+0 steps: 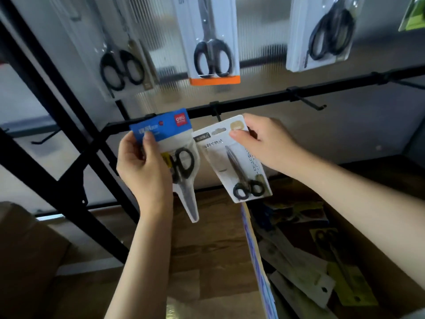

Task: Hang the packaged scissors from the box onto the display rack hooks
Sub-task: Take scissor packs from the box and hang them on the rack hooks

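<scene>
The left hand [142,166] grips a blue-topped scissors pack [171,143]. At its 3 o'clock, the right hand [264,143] pinches a white scissors pack [232,157] by its top.

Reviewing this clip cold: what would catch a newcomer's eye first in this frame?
Two hands raised mid-frame, each holding a scissors pack up by the black rack bar: the left hand grips a blue-topped pack, and the right hand pinches a white-carded pack by its top. Above them, larger black-handled scissors packs already hang in a row, one with an orange bottom edge. At lower right, an open cardboard box holds more packs.
</scene>
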{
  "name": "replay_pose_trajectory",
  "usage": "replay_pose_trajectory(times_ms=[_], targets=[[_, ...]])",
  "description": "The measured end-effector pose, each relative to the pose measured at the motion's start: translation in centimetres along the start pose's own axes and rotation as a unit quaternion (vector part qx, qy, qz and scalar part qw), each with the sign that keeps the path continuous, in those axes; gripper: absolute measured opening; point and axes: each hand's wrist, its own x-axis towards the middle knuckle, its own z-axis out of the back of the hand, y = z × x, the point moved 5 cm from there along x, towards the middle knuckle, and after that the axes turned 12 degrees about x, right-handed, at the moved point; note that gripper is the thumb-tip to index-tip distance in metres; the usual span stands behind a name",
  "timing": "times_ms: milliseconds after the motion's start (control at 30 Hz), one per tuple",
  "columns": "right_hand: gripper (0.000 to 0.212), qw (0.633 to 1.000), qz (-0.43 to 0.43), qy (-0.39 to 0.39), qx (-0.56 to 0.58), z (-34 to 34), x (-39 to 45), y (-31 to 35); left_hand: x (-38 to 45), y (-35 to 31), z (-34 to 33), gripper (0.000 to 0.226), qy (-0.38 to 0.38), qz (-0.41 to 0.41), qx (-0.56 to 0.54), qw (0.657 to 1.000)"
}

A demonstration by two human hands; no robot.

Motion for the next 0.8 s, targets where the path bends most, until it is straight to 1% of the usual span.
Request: replay_pose_trajectory(times_ms=[133, 300, 467, 600, 800], targets=[[0.035, 1.0, -0.005, 0.006, 0.009, -3.2, 1.4, 1.1, 1.4, 1.9, 1.5, 0.009, -0.019, 0.038, 0.022, 0.999], [0.044, 0.997, 0.011, -0.011, -0.08, -4.9, 1.7, 2.4, 3.2, 3.5, 2.1, 0.012, -0.018, 0.064, 0.044, 0.997], [0.045, 0.992, 0.014, -0.021, -0.126, -4.5, 1.2, 2.1, 4.2, 4.1, 1.8, 0.019, -0.021, 0.076, 0.04, 0.996], [0.045, 0.991, 0.002, -0.028, -0.131, -4.7, 1.2, 1.6, 4.5, 4.1, 1.7, 0.019, -0.02, 0.068, 0.047, 0.996], [0.044, 0.992, -0.007, -0.056, -0.113, -4.8, 1.3, 1.4, 4.6, 4.5, 2.5, 0.022, -0.019, 0.052, 0.106, 0.993]])
